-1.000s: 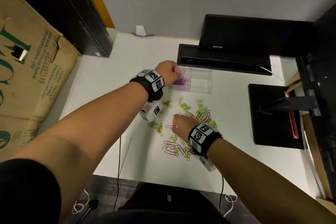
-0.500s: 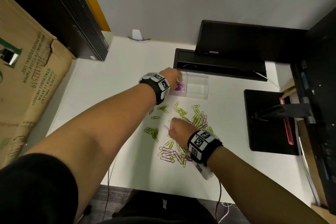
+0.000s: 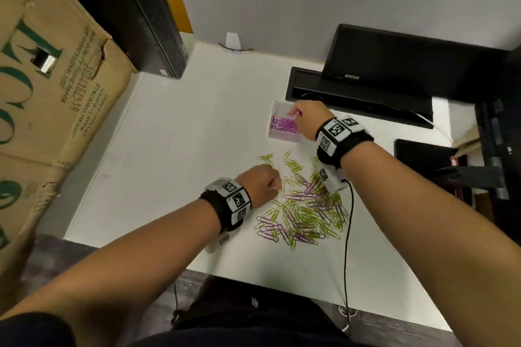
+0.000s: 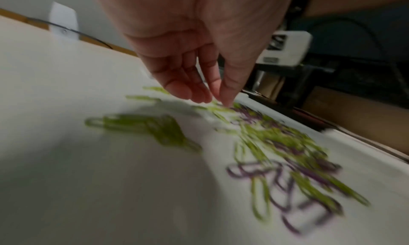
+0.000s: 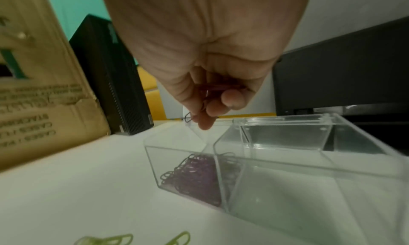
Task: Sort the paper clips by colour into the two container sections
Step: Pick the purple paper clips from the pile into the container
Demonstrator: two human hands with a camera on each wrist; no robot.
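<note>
While our right hand [image 5: 205, 73] pinches purple paper clips [image 5: 212, 89] over the clear container's [image 3: 275, 110] left section — purple clips [image 3: 283, 123] inside — our left hand [image 3: 260, 184], fingers [image 4: 179, 89] bunched narrow, holding nothing we can tell, touches the mixed green-purple pile [image 3: 307, 210] on the white desk [image 3: 169, 149].

We see open desk [image 3: 174, 132] left of the clip pile [image 3: 307, 205]. Behind the clear container [image 3: 277, 136] a black tray [image 3: 358, 93] blocks; monitor base [image 3: 423, 160] crowds the right side.
</note>
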